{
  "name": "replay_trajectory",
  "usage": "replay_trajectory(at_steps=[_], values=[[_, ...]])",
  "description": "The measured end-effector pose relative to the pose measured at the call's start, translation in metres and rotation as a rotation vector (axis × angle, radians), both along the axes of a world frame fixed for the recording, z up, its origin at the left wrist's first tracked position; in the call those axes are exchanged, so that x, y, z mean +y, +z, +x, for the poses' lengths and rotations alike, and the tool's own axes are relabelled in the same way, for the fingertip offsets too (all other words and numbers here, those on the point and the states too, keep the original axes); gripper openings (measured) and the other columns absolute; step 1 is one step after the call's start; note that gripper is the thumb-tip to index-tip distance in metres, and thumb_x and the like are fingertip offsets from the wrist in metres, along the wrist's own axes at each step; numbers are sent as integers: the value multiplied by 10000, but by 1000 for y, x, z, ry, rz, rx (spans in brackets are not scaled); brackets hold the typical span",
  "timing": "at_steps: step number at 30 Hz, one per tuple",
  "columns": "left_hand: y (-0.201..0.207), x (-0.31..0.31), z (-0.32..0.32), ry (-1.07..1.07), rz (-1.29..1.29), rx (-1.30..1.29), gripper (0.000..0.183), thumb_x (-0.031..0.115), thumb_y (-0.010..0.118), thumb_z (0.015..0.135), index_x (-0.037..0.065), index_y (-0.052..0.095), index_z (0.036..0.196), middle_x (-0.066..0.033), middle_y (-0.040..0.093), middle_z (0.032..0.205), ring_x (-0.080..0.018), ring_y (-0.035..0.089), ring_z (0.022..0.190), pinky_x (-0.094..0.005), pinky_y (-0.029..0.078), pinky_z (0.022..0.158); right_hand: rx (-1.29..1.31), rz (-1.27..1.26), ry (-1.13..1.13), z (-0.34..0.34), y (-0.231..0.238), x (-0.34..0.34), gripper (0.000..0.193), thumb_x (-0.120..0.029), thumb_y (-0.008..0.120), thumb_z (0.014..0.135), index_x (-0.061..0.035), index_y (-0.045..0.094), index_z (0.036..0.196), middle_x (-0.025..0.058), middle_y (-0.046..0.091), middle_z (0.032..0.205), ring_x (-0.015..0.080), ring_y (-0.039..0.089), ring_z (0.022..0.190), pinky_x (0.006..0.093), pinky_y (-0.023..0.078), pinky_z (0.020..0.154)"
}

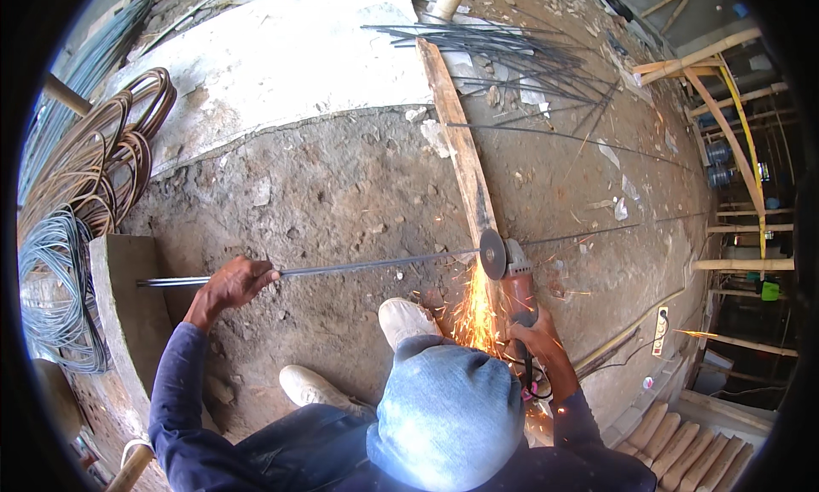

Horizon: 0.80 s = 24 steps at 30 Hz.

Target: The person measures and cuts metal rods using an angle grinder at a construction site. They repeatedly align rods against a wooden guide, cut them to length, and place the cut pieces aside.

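Observation:
On the left, my left hand is closed around thin steel rods, which run roughly level across the dirt. My right hand grips an angle grinder with a red body. Its dark cutting disc meets the rods at the near end of a wooden plank. Orange sparks spray down from the contact toward my shoes. Whether the disc spins cannot be read from its face, but sparks are flying. Faded blue denim bulges up at the bottom middle, covering part of the ground.
A concrete block stands by the rods' left end. Coiled wire and bent brown bars lie at far left. Loose rods are heaped at the back. A power strip with a cord and stacked tiles lie right.

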State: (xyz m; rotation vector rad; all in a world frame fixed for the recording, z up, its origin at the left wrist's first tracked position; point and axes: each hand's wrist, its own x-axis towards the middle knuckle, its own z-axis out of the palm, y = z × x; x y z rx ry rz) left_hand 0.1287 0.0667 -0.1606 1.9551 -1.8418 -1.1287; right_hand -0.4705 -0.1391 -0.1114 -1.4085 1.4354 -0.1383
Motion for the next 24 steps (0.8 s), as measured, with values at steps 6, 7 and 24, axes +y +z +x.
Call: replay_trajectory(at_steps=[6,7,24], values=[[6,-1,-1,-11,13,-44,478,426,584,1129,19,678,897,-212,613,693,-459,640,686,-540,488,674,-73,62,-101,12,5,-3,383,-22,764,755,-9,622,1110,50,660,823,158,652,602,347,563,551],[6,-1,-1,-9,8,-52,478,426,583,1130,20,678,898,-211,614,692,-459,640,686,-541,489,675,-83,64,-69,11,7,-3,381,-22,765,761,-9,620,1112,52,662,820,159,653,597,346,562,547],[-1,2,0,-6,6,-41,458,412,565,1138,17,677,934,-217,589,707,-471,613,701,-544,471,687,3,3,7,-1,-1,-3,423,-138,791,740,-21,667,1127,52,695,922,172,667,807,359,566,751]])
